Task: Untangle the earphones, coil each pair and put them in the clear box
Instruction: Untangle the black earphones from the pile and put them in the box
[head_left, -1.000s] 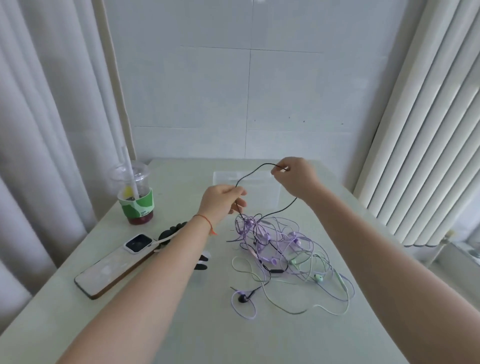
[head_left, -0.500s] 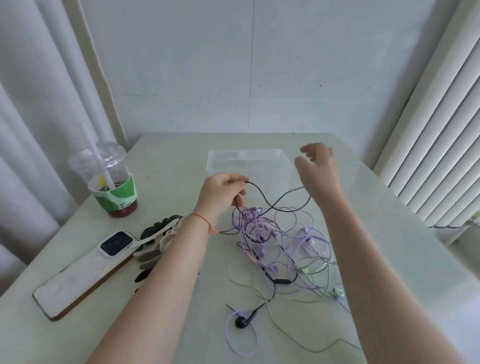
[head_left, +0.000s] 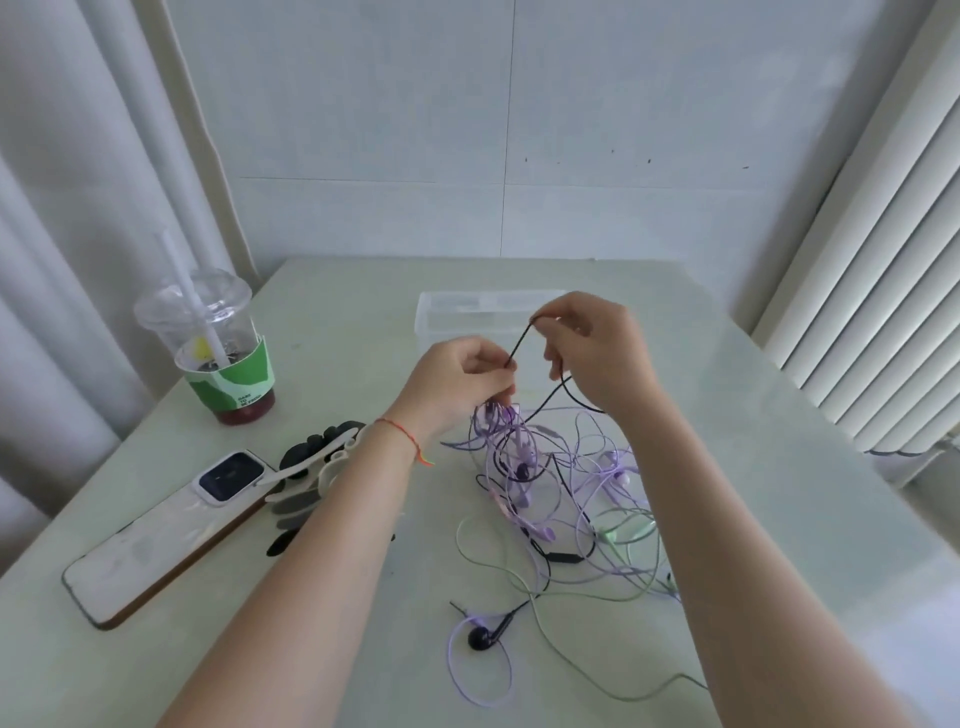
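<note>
A tangle of purple, green and black earphones (head_left: 561, 499) lies on the pale table in front of me. My left hand (head_left: 457, 384) pinches the black cable (head_left: 522, 343) just above the tangle, with some purple strands hanging under its fingers. My right hand (head_left: 597, 348) pinches the same black cable a little higher and to the right, so a short stretch runs taut between the two hands. A black earbud (head_left: 480, 636) lies loose near the front. The clear box (head_left: 447, 317) stands behind both hands, partly hidden by them.
An iced drink cup (head_left: 218, 353) with a straw stands at the left. A white phone (head_left: 166, 535) lies face down at the front left, with a black-and-white hair clip (head_left: 311, 473) beside it. Curtains hang left and right of the table (head_left: 779, 467).
My right hand let go of the black cable and opened, then came back down and pinched it again close to my left hand. The view tilted down toward the table.
</note>
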